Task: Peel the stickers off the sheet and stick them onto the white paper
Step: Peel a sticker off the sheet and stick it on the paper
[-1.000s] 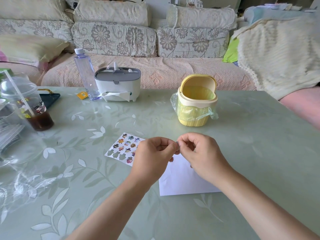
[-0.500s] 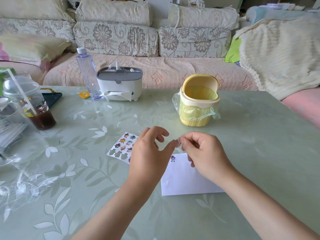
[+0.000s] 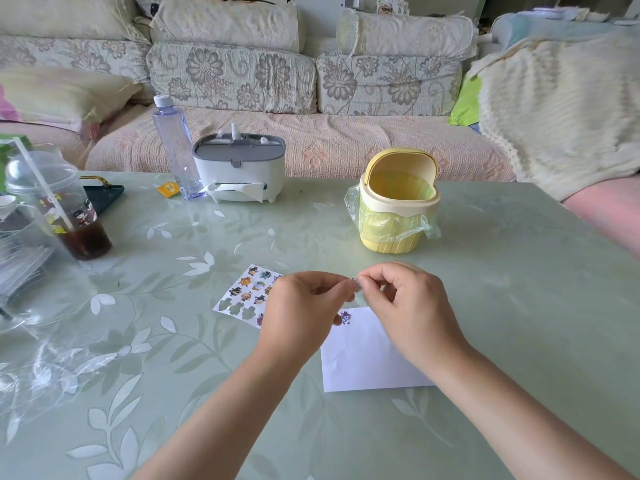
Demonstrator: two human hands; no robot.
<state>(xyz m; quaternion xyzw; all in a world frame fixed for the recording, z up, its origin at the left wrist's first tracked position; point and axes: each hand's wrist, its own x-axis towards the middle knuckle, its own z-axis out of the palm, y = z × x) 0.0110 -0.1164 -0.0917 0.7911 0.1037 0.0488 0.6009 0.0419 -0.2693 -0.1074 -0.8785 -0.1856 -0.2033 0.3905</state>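
A sticker sheet (image 3: 246, 295) with several small cartoon stickers and a few empty spots lies on the green table, partly hidden by my left hand. The white paper (image 3: 363, 358) lies to its right, with one purple sticker (image 3: 345, 317) stuck near its top left corner. Both hands hover above the paper's far edge. My right hand (image 3: 405, 306) pinches a tiny sticker (image 3: 354, 280) between thumb and forefinger. My left hand (image 3: 304, 313) has its fingertips curled up against the same sticker.
A yellow mini bin (image 3: 398, 206) with a plastic liner stands just beyond the hands. Further back are a tissue box (image 3: 239, 171) and a clear bottle (image 3: 175, 147). A lidded drink cup (image 3: 59, 209) and crinkled clear plastic (image 3: 52, 358) lie at the left. A sofa sits behind the table.
My left hand briefly opened its fingers half a second ago and has curled them back onto the sticker. Both hands stay at about the same spot above the paper.
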